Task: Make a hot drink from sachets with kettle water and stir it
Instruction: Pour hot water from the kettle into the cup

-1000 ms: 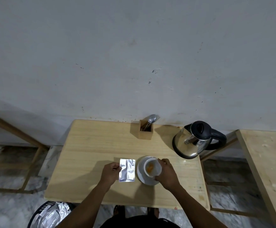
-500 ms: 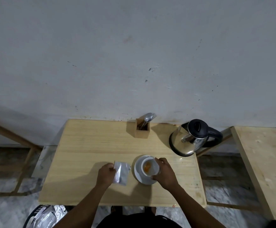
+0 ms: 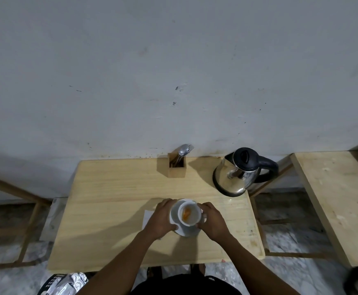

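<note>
**Both hands on the cup and saucer, powder in, no water yet**

The cup (image 3: 189,213) stands on its saucer (image 3: 175,218) near the front middle of the bench (image 3: 114,188), with orange powder in the bottom and no liquid to be seen. The left hand (image 3: 161,219) curls round the saucer's left edge, fingers spread along the rim and thumb at the front. The right hand (image 3: 211,222) cups the right side of the cup; whether it grips the handle I cannot tell, since the hand hides it. A sachet (image 3: 148,216) lies flat on the bench, mostly under the left hand.

The cup and saucer look like glazed ceramic: stiff, smooth, breakable, and liable to slide on each other, so steadying both at once seems wise. The kettle (image 3: 241,173) stands well apart at the back right, its black handle turned to the right. It is probably heavy if full and its steel body hot, so the handle is the place to take it. Spoons (image 3: 182,151) stand in a wooden holder (image 3: 176,167) at the back, light and easy to draw out by the top.
</note>
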